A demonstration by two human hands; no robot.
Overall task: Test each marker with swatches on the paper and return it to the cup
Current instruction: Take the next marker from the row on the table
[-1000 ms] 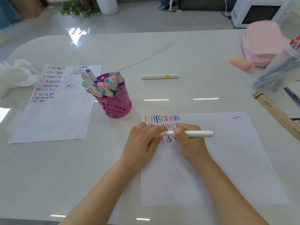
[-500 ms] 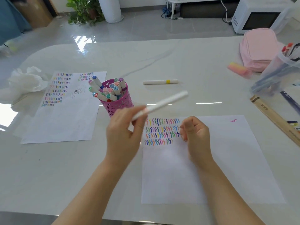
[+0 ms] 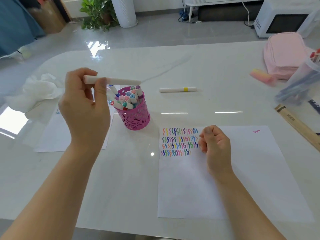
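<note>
Head view: a white marker (image 3: pixel 117 80) lies level in the air, pinched at its left end between thumb and fingers of the left hand (image 3: pixel 84 108), just above and behind the pink cup (image 3: pixel 136 116) full of markers, left of the surface's (image 3: pixel 131 179) middle. The right hand (image 3: pixel 216 148) rests on the paper (image 3: pixel 251 179) by the near edge, fingers loosely curled, holding nothing, beside the swatches (image 3: pixel 180 142). A yellow-banded marker (image 3: pixel 177 89) lies farther back. A second sheet (image 3: pixel 55 135) lies toward the left edge.
</note>
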